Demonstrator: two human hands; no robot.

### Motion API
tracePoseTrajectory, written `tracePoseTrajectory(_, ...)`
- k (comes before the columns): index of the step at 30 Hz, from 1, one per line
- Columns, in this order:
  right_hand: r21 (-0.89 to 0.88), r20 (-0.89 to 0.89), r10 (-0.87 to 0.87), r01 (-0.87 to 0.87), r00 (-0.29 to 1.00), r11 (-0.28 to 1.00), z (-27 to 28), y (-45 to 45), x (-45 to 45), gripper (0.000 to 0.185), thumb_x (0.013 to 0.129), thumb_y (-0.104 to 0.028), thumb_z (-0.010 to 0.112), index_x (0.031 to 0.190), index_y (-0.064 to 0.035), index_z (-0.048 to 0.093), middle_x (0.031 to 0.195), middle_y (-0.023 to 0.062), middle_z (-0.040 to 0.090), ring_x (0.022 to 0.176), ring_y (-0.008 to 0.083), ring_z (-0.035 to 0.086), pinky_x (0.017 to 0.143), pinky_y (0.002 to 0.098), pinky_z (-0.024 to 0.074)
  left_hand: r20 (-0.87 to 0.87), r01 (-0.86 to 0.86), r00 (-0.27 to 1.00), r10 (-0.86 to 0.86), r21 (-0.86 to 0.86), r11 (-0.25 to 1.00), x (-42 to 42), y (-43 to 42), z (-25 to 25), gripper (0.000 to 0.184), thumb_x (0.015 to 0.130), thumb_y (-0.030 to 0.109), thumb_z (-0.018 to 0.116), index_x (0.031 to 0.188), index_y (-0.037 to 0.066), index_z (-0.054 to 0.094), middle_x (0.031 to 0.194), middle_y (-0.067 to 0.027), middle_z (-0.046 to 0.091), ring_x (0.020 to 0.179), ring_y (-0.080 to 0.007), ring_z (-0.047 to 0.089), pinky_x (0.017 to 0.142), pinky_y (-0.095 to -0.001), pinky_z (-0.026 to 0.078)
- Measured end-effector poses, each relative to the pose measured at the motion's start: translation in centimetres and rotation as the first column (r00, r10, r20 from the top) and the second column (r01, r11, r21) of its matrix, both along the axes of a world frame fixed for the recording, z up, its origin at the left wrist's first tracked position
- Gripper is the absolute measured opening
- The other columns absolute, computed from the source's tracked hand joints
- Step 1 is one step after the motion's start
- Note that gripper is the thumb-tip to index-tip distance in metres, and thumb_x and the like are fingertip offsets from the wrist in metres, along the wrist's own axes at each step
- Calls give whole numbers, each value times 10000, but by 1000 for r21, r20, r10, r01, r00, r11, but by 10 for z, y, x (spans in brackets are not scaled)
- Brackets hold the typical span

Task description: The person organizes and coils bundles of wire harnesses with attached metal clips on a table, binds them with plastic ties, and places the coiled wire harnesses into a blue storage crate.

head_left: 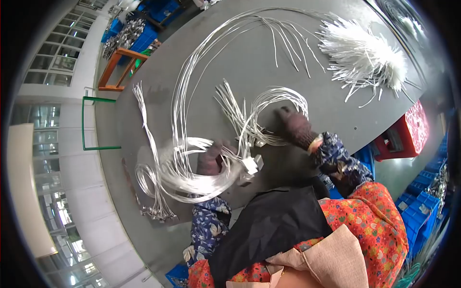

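Note:
My left hand [210,159], in a dark glove, is closed around a thick bundle of white wires [199,185] that is partly blurred. Long strands loop from this bundle up over the table. A white connector [253,164] shows at the bundle's right end. In a matching glove, my right hand [296,126] has its fingers curled at the right side of a smaller coil of white wires [281,93]. Part of that coil is hidden behind the glove. Loose wire ends [230,103] spread out left of the coil. Another tied wire bundle [152,180] lies left of my left hand.
A grey table [331,110] carries the wires. A large heap of white wires [367,55] lies at its far right. A red stool [403,132] and blue crates [420,211] stand right of the table. An orange wooden frame [113,69] stands beyond the left edge.

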State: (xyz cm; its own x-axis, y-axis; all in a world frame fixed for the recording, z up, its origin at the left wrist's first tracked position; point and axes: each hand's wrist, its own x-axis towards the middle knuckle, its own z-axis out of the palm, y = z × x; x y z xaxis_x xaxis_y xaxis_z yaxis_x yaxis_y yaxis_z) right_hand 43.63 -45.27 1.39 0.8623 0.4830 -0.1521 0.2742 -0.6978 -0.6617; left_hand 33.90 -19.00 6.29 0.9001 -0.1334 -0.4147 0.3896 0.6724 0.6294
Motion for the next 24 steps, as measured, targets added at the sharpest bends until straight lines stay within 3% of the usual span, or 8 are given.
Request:
tracePoseTrajectory(2, -306, -42, -158, 137, 987, 942, -11, -7, 11, 572, 817, -260, 700, 1307, -63, 480, 1287, 212, 531, 1158, 383, 555, 957, 455, 473, -9, 129, 989, -145, 516, 847, -23, 25, -33, 297, 919, 289, 675, 1020, 11, 658, 913, -118, 716, 794, -187, 694, 782, -351, 561)
tracePoseTrajectory(4, -242, 47, -153, 159, 987, 957, -7, -14, 13, 627, 805, -260, 706, 1336, -69, 431, 1294, 234, 518, 1129, 406, 569, 933, 481, 481, 193, -77, 981, 3, 378, 923, -65, 76, -137, 291, 943, 260, 645, 1089, 8, 651, 1004, -128, 710, 825, -164, 687, 830, -350, 538)
tracePoseTrajectory(12, 39, -112, -143, 148, 983, 988, 6, -21, 4, 319, 813, -216, 712, 1094, -97, 619, 1052, 158, 651, 920, 363, 654, 750, 444, 528, 35, -167, 980, 196, 683, 711, -43, 2, -11, 184, 958, 204, 631, 1039, 39, 640, 976, -39, 658, 828, -90, 599, 746, -267, 480)
tracePoseTrajectory(13, 229, 221, -111, 59, 969, 972, 8, -10, -6, 217, 818, -202, 705, 1005, -100, 662, 973, 112, 673, 883, 340, 660, 717, 444, 526, -137, 84, 990, -7, 565, 821, -33, -4, 26, 161, 937, 163, 635, 1009, 20, 655, 968, -29, 652, 849, -76, 575, 755, -259, 457)
tracePoseTrajectory(16, 330, 169, 96, -148, 981, 932, 27, 28, -22, 364, 796, -96, 677, 1154, -107, 608, 1147, 131, 626, 935, 372, 637, 781, 449, 524, 67, 16, 988, -138, 849, 528, -36, 0, -4, 106, 927, 116, 654, 904, 14, 636, 815, -37, 639, 702, -106, 603, 641, -241, 494)
tracePoseTrajectory(20, -284, 190, 366, -306, 911, 909, 10, 81, -13, 338, 814, -259, 698, 1103, -89, 650, 1183, 135, 629, 922, 346, 667, 754, 453, 545, 210, -102, 972, -105, 779, 618, -38, 7, -35, 118, 900, 95, 686, 931, -15, 655, 859, -40, 648, 786, -115, 601, 767, -288, 500)
tracePoseTrajectory(22, -268, 142, 391, -345, 909, 899, 17, 86, -7, 309, 808, -301, 696, 1031, -88, 672, 1081, 135, 652, 890, 347, 669, 739, 459, 543, 511, -300, 836, -202, 733, 610, -40, 18, -55, 151, 885, 94, 708, 941, -34, 649, 895, -51, 647, 796, -134, 605, 830, -303, 497)
tracePoseTrajectory(24, -263, 97, 425, -389, 900, 883, 30, 89, -3, 300, 802, -342, 695, 960, -87, 694, 979, 135, 675, 858, 348, 671, 724, 466, 540, 283, -170, 959, 2, 570, 804, -46, 12, -44, 208, 824, 108, 758, 913, -62, 679, 1037, -120, 654, 799, -207, 647, 970, -377, 471)
